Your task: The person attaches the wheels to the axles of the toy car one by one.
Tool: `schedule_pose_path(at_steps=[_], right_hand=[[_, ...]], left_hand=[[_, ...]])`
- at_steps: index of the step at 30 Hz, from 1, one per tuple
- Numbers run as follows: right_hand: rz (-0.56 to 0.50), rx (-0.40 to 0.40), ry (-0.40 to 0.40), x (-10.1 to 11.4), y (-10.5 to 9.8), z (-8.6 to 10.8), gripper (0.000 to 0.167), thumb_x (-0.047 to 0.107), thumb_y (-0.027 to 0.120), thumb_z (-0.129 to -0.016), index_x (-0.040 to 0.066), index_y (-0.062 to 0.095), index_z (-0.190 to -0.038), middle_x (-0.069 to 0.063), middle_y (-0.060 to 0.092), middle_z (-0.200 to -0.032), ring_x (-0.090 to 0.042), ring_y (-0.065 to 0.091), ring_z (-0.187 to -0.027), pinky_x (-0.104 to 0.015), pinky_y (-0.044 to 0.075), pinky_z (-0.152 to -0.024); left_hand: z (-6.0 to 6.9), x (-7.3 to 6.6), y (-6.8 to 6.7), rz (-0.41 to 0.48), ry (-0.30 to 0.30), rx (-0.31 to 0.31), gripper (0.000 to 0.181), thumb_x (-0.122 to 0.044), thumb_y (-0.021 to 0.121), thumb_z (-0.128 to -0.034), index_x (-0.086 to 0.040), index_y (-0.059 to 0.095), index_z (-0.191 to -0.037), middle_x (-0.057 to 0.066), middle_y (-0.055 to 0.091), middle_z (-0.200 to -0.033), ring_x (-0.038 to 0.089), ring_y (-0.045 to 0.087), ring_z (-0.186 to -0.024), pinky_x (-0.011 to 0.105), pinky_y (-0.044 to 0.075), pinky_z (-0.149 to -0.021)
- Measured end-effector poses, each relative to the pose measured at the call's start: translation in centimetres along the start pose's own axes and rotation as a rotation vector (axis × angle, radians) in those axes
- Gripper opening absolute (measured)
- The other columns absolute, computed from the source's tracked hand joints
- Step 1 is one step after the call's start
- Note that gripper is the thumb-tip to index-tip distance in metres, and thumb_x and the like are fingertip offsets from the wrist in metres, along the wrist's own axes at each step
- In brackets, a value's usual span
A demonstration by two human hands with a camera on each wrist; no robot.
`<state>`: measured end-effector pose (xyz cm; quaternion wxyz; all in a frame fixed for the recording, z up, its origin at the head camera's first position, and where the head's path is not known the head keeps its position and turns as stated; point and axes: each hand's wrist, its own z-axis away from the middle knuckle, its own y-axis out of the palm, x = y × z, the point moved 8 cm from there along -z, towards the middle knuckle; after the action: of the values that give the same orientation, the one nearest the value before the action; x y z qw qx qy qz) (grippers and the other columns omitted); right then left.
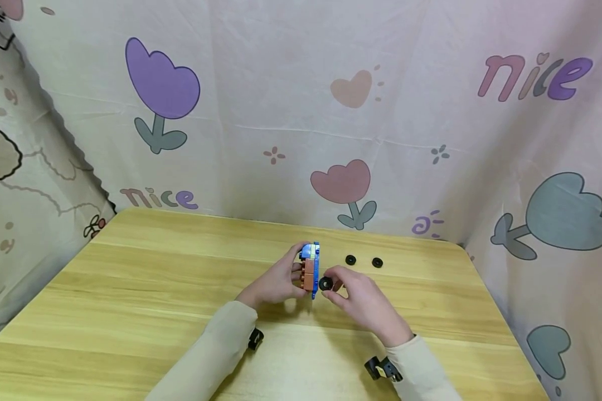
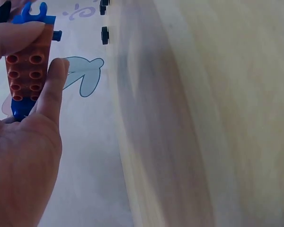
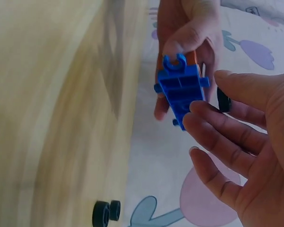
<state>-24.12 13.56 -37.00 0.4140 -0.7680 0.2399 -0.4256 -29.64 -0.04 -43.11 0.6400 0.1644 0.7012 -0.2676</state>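
My left hand (image 1: 278,283) grips a toy vehicle body, tipped on its side above the table. Its blue toy chassis (image 3: 180,87) has short axle pegs on the sides and a hook-shaped end, and orange studded blocks (image 2: 26,71) sit on it. In the left wrist view the thumb and fingers lie along both sides of the blocks. My right hand (image 1: 363,301) pinches a black toy wheel (image 1: 325,283) between thumb and fingers, close beside the chassis. In the right wrist view that wheel is partly hidden by the fingers, near a side peg.
Two loose black wheels (image 1: 350,260) (image 1: 377,262) lie on the wooden table (image 1: 130,289) beyond my right hand. At the table's back edge hangs a printed curtain (image 1: 251,111), which also runs along both sides.
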Motion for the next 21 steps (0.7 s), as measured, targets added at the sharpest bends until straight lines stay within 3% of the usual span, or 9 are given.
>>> schedule_pose_path(at_steps=[4, 12, 21], right_hand=[[-0.002, -0.011, -0.041, 0.5, 0.3, -0.1, 0.030, 0.017, 0.077, -0.087, 0.013, 0.063, -0.112, 0.009, 0.065, -0.092, -0.007, 0.061, -0.081, -0.028, 0.053, -0.071], [-0.029, 0.005, -0.040, 0.5, 1.1, -0.1, 0.031, 0.019, 0.077, -0.087, 0.016, 0.059, -0.113, 0.008, 0.066, -0.095, -0.007, 0.062, -0.083, -0.027, 0.053, -0.072], [-0.035, 0.013, -0.051, 0.5, 1.5, -0.2, 0.030, 0.020, 0.076, -0.088, 0.015, 0.059, -0.112, 0.009, 0.066, -0.094, -0.006, 0.061, -0.082, -0.027, 0.053, -0.071]], left_hand=[[0.1, -0.1, 0.0, -0.034, -0.005, -0.009, 0.110, 0.018, 0.069, -0.0753, -0.030, 0.012, -0.156, 0.017, 0.054, -0.132, 0.030, 0.057, -0.117, 0.044, 0.048, -0.096], [0.3, -0.1, 0.2, -0.067, -0.012, -0.034, 0.112, 0.018, 0.069, -0.0747, -0.038, 0.014, -0.154, 0.012, 0.056, -0.121, 0.027, 0.060, -0.109, 0.046, 0.049, -0.094], [0.5, -0.3, 0.6, 0.003, 0.007, -0.015, 0.114, 0.022, 0.067, -0.0741, -0.040, 0.013, -0.154, 0.015, 0.057, -0.120, 0.027, 0.062, -0.104, 0.040, 0.054, -0.086]])
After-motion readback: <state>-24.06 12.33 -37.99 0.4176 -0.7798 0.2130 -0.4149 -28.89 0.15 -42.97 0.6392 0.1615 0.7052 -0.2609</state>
